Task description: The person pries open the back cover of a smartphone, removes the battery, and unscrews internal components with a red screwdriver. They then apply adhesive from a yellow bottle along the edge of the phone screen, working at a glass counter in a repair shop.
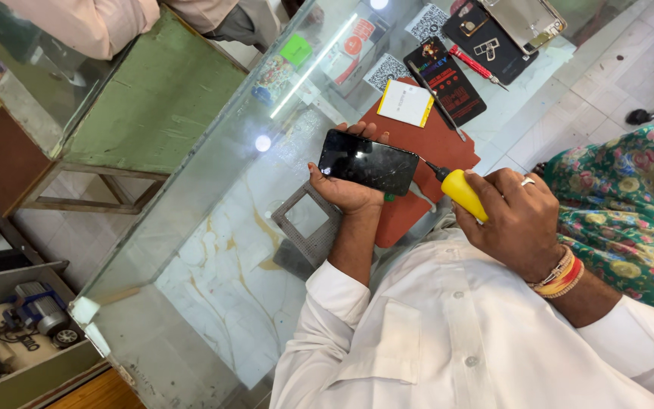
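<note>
Nearest, at about four o'clock, the right hand point(512, 216) is seen clenched around the yellow handle of a screwdriver point(459, 189), whose thin tip is set against the right end of a black phone point(367, 162). The phone is gripped from below by the left hand point(346, 189), fingers curled up over its far edge and thumb at its left end; it is held near the centre, above a dark red mat point(418, 144) on the glass tabletop point(213, 250). A grey square frame point(308, 220) is partly covered by the left wrist.

Farther off, toward twelve o'clock, a white card with a yellow edge point(406, 103) is laid on the mat. Beside it, at one o'clock, a black rectangular package with bright print point(446, 79) is crossed by a thin dark tool point(437, 102). A red-handled tool point(472, 64) is seen beyond it. Two white square code labels point(387, 72) and a green slip point(295, 49) are seen through the glass, blurred by glare. A silvery phone shell point(527, 21) is cut off by the top edge.
</note>
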